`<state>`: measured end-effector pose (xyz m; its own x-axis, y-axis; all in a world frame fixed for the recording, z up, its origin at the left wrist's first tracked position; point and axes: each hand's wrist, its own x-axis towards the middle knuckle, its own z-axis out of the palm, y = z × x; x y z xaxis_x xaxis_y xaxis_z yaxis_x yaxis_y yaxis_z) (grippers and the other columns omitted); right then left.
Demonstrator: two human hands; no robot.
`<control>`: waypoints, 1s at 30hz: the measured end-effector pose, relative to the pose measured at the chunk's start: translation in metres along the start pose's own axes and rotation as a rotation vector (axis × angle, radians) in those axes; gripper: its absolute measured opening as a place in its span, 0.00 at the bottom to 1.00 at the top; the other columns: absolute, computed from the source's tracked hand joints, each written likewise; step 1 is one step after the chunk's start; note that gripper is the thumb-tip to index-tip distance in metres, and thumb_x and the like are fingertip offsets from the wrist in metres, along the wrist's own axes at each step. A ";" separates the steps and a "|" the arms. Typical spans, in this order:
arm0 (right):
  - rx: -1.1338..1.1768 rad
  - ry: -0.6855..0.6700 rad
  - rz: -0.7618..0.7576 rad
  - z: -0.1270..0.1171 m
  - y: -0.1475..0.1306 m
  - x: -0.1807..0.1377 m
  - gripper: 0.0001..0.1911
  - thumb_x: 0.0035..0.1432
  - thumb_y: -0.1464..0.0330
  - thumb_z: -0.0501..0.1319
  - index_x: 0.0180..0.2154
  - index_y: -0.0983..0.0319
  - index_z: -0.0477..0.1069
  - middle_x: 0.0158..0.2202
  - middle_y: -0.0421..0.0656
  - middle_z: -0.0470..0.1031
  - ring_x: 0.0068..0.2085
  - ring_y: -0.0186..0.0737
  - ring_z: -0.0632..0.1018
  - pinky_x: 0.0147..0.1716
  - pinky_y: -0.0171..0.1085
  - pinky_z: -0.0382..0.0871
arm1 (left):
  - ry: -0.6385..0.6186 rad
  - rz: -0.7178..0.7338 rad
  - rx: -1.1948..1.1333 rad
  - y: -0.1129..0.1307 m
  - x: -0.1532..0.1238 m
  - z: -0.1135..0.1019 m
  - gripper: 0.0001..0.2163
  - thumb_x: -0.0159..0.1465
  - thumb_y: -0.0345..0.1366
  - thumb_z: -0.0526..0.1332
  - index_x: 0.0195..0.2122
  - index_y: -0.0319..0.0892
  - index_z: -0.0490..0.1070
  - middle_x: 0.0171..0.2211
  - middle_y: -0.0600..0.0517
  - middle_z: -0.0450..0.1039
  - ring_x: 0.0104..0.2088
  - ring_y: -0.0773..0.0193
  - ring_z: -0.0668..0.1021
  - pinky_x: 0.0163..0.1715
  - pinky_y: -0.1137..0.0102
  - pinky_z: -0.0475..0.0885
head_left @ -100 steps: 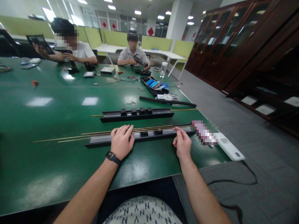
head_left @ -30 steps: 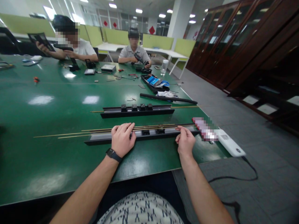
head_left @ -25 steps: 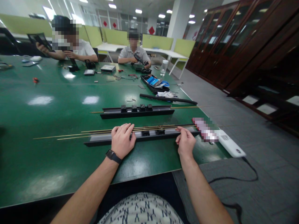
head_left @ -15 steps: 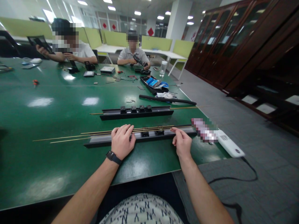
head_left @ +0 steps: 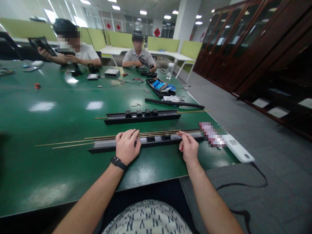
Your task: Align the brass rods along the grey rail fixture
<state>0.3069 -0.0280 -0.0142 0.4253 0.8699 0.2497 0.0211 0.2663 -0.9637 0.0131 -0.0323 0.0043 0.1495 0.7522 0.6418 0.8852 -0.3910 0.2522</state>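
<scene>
In front of me lies a long black channel [head_left: 102,148] with a pale grey inside. Thin brass rods [head_left: 60,143] run along it and stick out past its left end. Two small black blocks sit in the channel, one of them here [head_left: 151,138], under the rods. My left hand [head_left: 128,146] is curled over the channel, its thumb and fingers closed on what looks like another black block, mostly hidden by them. With thumb and fingertips, my right hand [head_left: 189,148] pinches the right end of a brass rod just above the channel.
Behind lies a second black channel [head_left: 142,120] with several blocks and rods. A blurred pink-red item [head_left: 209,133] and a white device [head_left: 239,149] with a cable lie right. Farther back are a black tube [head_left: 174,103], a black tray [head_left: 152,87] and two people at work.
Both hands keep nearly the same place and grip. The view has shifted very slightly; no other clear movement shows.
</scene>
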 end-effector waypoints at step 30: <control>-0.017 0.238 -0.004 -0.004 0.003 0.006 0.16 0.62 0.58 0.64 0.42 0.64 0.81 0.42 0.49 0.86 0.14 0.26 0.68 0.10 0.30 0.56 | -0.005 -0.009 0.015 0.003 -0.001 -0.003 0.15 0.71 0.35 0.59 0.56 0.48 0.78 0.55 0.45 0.82 0.57 0.49 0.81 0.59 0.49 0.63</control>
<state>0.3131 -0.0239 -0.0156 0.6265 0.7460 0.2258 0.0372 0.2608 -0.9647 0.0137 -0.0359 0.0068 0.1430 0.7583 0.6361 0.8932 -0.3757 0.2471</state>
